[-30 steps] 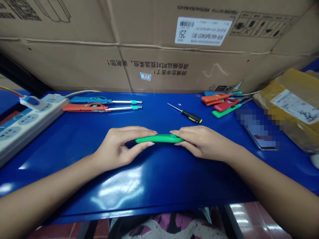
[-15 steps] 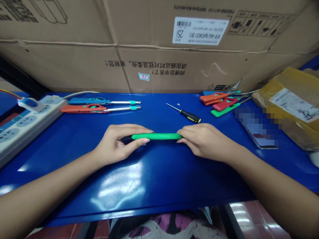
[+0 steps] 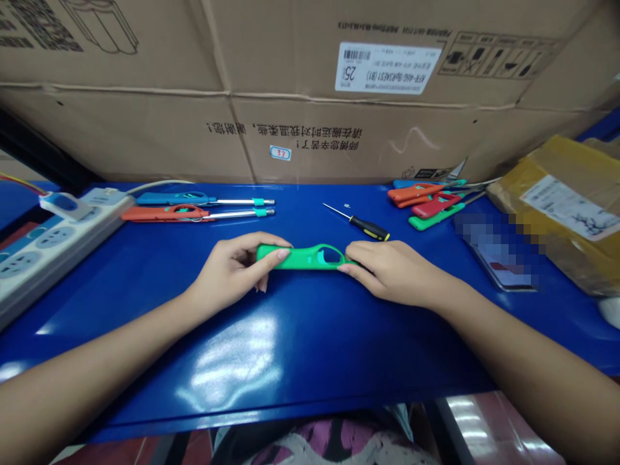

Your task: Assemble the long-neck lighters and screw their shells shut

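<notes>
A green lighter handle point(image 3: 303, 258) is held level above the blue table, its broad side with the trigger opening turned toward me. My left hand point(image 3: 237, 261) is closed on its left end, the thumb lying along the near side. At the other end my right hand point(image 3: 387, 265) pinches the narrow tip, which its fingers cover. Just beyond lies a black and yellow screwdriver point(image 3: 369, 227), with tiny metal bits point(image 3: 347, 205) by its shaft. An orange lighter point(image 3: 165, 214) and a blue lighter point(image 3: 169, 198) with metal barrels lie side by side at the back left.
Several coloured lighter handles point(image 3: 436, 203) are heaped at the back right. Near them are a phone point(image 3: 498, 258) and a yellow-taped parcel point(image 3: 576, 187). A white power strip point(image 3: 53, 239) runs along the left edge. A large cardboard box point(image 3: 285, 97) walls off the back.
The green lighter handle has rolled from its thin edge to its broad side, so the trigger opening now shows. Both hands keep their hold at the same place.
</notes>
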A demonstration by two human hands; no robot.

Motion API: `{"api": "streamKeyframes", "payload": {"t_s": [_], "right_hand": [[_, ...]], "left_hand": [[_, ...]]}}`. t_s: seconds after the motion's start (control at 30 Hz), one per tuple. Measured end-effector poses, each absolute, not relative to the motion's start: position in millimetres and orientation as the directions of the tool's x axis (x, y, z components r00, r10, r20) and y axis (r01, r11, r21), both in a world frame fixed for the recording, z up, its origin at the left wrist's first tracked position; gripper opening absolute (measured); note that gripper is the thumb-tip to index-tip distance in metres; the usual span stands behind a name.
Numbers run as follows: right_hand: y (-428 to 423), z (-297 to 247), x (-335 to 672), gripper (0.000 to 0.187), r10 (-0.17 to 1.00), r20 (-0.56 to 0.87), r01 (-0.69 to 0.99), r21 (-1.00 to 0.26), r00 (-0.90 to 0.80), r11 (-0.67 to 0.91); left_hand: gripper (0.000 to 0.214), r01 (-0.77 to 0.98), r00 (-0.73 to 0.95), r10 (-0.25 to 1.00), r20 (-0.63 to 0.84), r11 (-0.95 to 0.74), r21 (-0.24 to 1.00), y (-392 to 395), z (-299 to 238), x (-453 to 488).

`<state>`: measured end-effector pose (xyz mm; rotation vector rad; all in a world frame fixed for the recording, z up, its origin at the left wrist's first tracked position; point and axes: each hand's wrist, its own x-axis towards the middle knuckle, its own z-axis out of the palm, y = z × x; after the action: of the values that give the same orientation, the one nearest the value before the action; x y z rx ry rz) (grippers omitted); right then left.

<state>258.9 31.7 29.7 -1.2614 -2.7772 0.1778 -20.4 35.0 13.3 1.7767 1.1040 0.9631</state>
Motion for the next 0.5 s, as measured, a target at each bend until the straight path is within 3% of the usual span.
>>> {"api": "streamKeyframes", "payload": {"t_s": [0.27, 0.4, 0.5], "right_hand": [[26, 25, 246, 0.033, 0.813, 0.022, 0.747, -0.381, -0.582, 0.545], [16, 26, 236, 0.029, 0.741, 0.020, 0.624, -0.523, -0.671, 0.580], [11, 23, 234, 0.026, 0.710, 0.061, 0.578, -0.534, -0.702, 0.618]], "left_hand": [[0.026, 0.266, 0.428, 0.904, -0.004, -0.121, 0.956, 21, 18, -10], [0.019, 0.270, 0.518, 0.847, 0.122, -0.297, 0.916, 11, 15, -7], [0.017, 0.285, 0.561, 0.791, 0.245, -0.462, 0.840, 9, 13, -7]]}}
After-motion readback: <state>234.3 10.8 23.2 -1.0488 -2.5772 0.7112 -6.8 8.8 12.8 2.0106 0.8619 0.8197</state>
